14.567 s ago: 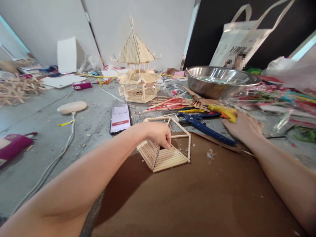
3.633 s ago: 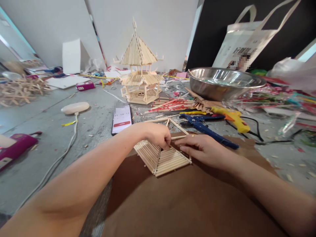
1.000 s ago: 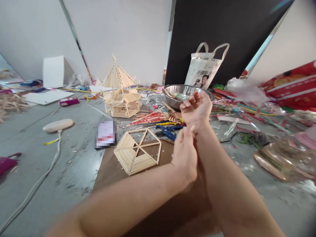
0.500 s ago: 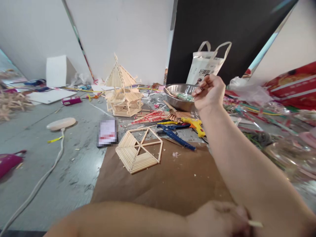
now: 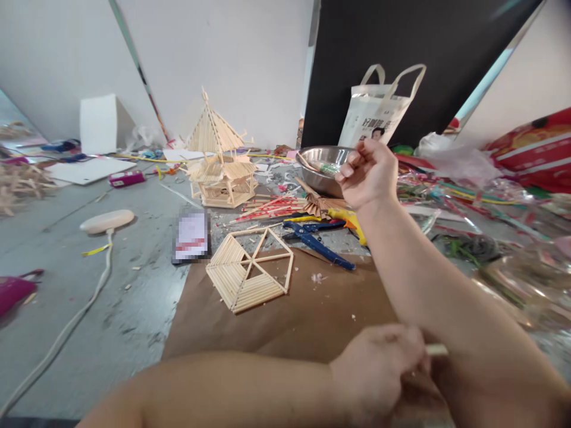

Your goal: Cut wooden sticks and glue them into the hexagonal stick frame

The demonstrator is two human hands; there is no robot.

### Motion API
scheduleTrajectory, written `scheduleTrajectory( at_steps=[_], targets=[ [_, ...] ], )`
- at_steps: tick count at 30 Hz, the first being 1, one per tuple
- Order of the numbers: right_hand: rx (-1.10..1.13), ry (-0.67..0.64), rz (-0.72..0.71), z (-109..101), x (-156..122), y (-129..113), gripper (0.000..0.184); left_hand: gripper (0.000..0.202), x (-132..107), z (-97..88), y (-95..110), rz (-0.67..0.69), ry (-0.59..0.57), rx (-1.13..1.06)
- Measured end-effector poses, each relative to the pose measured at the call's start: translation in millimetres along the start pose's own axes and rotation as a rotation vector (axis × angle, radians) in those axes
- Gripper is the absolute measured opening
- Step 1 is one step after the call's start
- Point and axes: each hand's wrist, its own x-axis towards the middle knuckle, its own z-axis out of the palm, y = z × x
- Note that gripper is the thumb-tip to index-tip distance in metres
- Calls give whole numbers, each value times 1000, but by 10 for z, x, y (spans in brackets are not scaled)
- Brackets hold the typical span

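Here, right of the frame [image 5: 252, 260], the left hand [image 5: 379, 370] grips a stick [image 5: 437, 350] on the near side, while the right hand [image 5: 373, 173], fingers curled, hold unclear, hangs beyond.

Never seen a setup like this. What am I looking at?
No machine here: a person works with two bare hands. Every picture comes from one camera worn on the head, looking forward and down. The left hand, low in front, grips a pale stick. The right hand is raised and curled; whether it holds anything, I can't tell. A hexagonal stick frame, partly filled in, lies at the far edge of a brown sheet. Beyond it are a blue-handled tool, a small pagoda-like model and a metal bowl.
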Motion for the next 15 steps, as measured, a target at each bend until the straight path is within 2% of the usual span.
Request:
scheduleTrajectory(
  at_steps=[1, 2, 4, 5, 7, 9, 11, 13, 15],
  targets=[
    [-62, 4, -5, -11, -25, -12, 12, 46, -96, -60, -57, 3, -128, 225],
    [-151, -8, -14, -30, -84, -15, 10, 49, -198, -142, -72, 71, -239, 498],
    [-241, -40, -35, -91, -322, 25, 7, 34, -399, -346, 14, 115, -323, 669],
    [-380, -100, -49, -132, -498, 72, 10, 30, -490, -454, 92, 219, -379, 950],
    [-733, -248, -58, -231, -917, 214, 20, 27, -636, -649, 247, 352, -349, 1401],
    [-1039, -457, -45, -343, -1331, 394, 34, 29, -731, -804, 331, 358, -294, 1666],
    [-1276, -661, -55, -457, -1643, 564, 46, 32, -781, -915, 328, 341, -211, 1808],
    [-1473, -821, -104, -568, -1819, 681, 51, 32, -800, -984, 281, 357, -169, 1882],
    [-1616, -894, -164, -697, -1891, 722, 51, 32, -807, -1014, 246, 375, -191, 1928]
  ],
)
